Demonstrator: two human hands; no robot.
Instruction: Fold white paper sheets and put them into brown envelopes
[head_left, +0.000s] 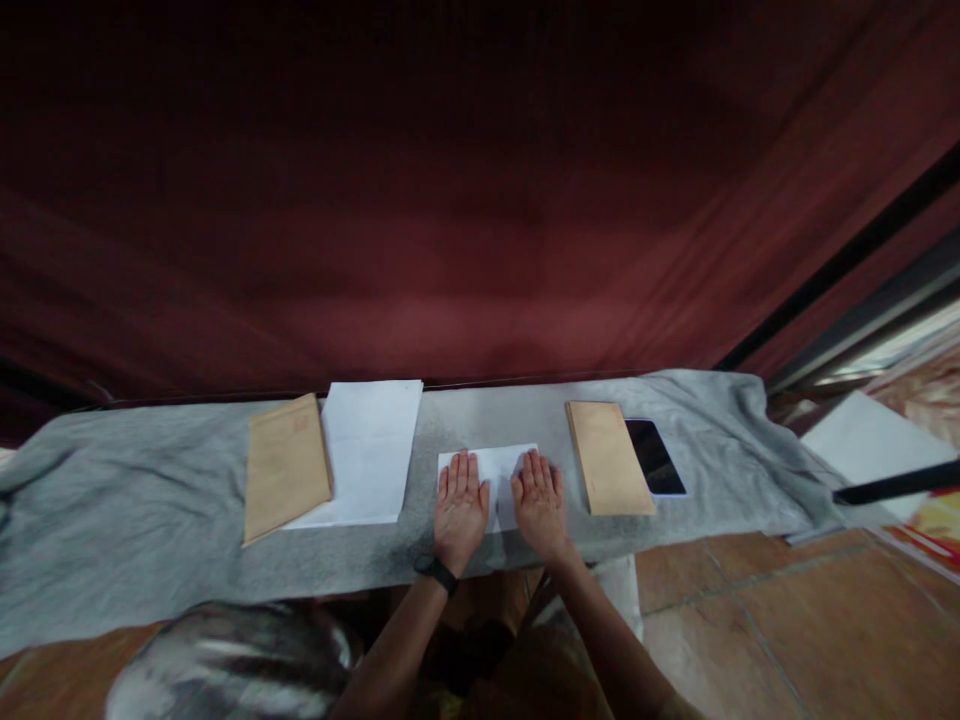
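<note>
A folded white sheet of paper lies on the grey cloth in front of me, its width running side to side. My left hand rests flat on the sheet's left part, fingers stretched out and pointing away from me; a dark watch is on that wrist. Flat on the right part lies my right hand, its fingers also straight. Both palms partly cover the paper. Just right of my right hand is a stack of brown envelopes.
A stack of white paper lies to the left, partly under brown envelopes. Beside the right envelope stack is a dark-screened phone. The grey cloth covers a narrow bench against a dark red panel. Tiled floor shows below right.
</note>
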